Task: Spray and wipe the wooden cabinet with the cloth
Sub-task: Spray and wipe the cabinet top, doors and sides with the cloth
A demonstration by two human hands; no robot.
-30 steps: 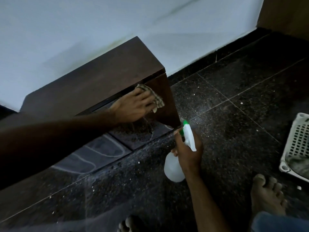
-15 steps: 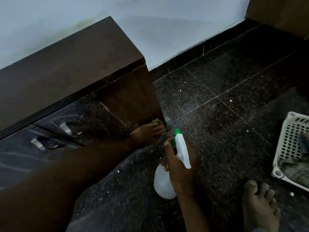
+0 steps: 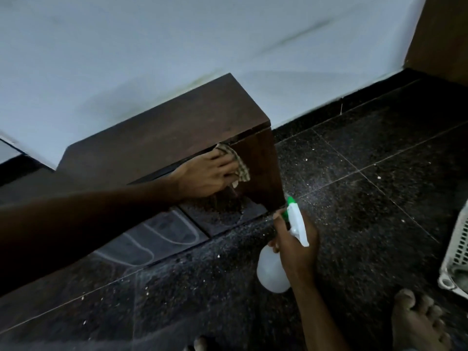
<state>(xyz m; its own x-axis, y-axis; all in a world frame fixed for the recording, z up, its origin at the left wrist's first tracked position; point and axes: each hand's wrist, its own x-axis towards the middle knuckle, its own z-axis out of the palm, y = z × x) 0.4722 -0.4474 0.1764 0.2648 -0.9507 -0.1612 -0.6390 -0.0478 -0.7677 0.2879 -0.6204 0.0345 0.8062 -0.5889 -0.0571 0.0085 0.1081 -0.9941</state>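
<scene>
1. Half a second ago the left hand was low, at the bottom corner of the cabinet near the floor; it is now up at the top front edge, about where it was a second ago. The right hand has hardly shifted.
2. The checked cloth lies under the left hand, whose fingers are spread flat over it and press it against the upper front face of the wooden cabinet, just below the top panel's edge. A corner of cloth sticks out past the fingertips towards the cabinet's right end.
3. The cabinet is dark brown, low, and stands against a pale wall; its glossy lower front below the left hand mirrors the floor.
4. The right hand is curled round the neck of a white spray bottle with a green nozzle. It is held below and to the right of the left hand, nozzle close to the cabinet's lower right corner, round body hanging beneath the palm.
5. The two hands are apart.
6. Dark speckled floor tiles spread right of the right hand; a white lattice basket sits further right at the frame edge.
7. A bare foot rests on the floor below and right of the right hand.
</scene>
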